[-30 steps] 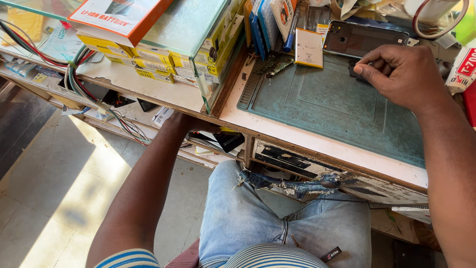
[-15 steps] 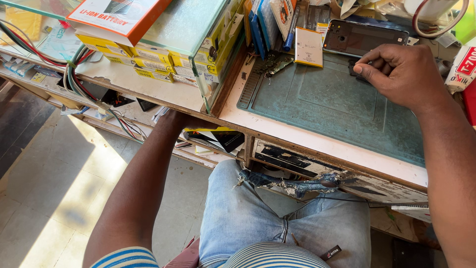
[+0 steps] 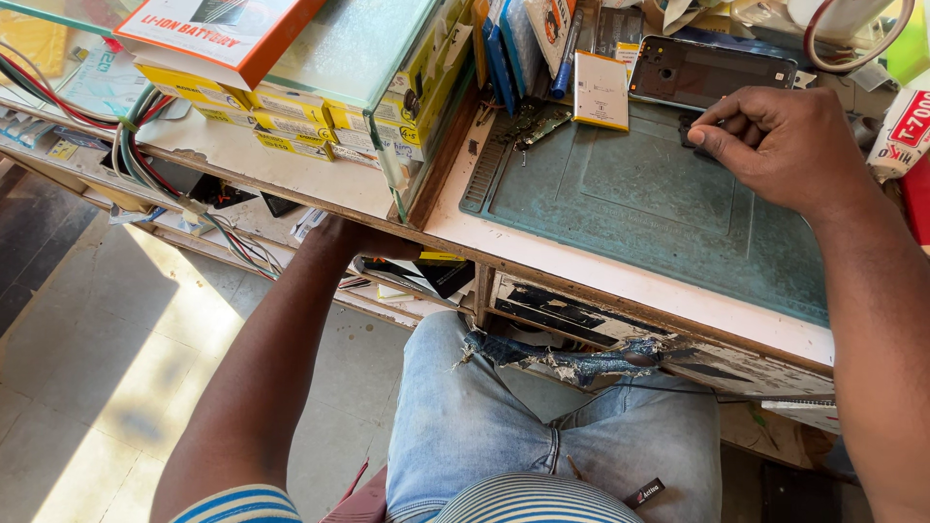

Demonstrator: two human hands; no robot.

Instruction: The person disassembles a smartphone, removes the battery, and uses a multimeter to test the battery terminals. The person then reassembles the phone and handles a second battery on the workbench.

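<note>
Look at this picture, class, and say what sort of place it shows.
Probably a phone repair bench: an opened dark phone shell, a flat yellow-edged battery and a green rubber work mat, with stacked small yellow parts boxes.

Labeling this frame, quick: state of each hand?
Left hand: hidden under the desk edge, cannot be told.
Right hand: closed, fingertips pinching a small dark part on the green mat.

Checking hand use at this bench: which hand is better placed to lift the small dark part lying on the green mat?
Right. The right hand already pinches the small dark part on the green work mat; the left hand is hidden under the bench.
</note>
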